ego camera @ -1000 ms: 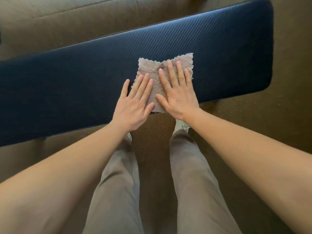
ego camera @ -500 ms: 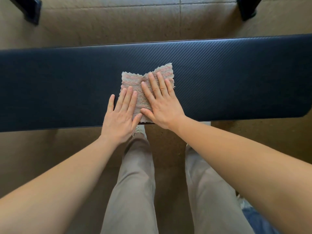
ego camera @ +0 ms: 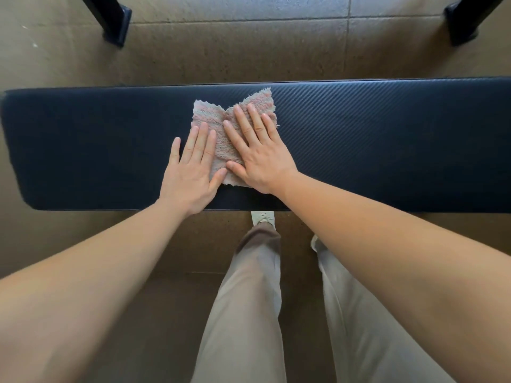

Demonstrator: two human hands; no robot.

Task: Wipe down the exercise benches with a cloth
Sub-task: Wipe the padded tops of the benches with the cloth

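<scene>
Head view, bench [ego camera: 387, 150] lengthwise left-right, left hand [ego camera: 190, 172], right hand [ego camera: 260, 156] flat, fingers splayed on cloth [ego camera: 218, 128]

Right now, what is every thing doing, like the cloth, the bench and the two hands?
cloth: spread flat on the bench pad, far edge rumpled, pinned under both hands.
bench pad: lying level, bare on both sides of the cloth.
left hand: flat, fingers out, partly on the cloth's left side, little finger on the pad.
right hand: flat, fingers spread, pressing on the cloth.

floor [ego camera: 249, 56]: brown tiles | black posts [ego camera: 110, 17], perhaps equipment legs | beige trousers [ego camera: 249, 299] | pale shoe [ego camera: 262, 217]
</scene>
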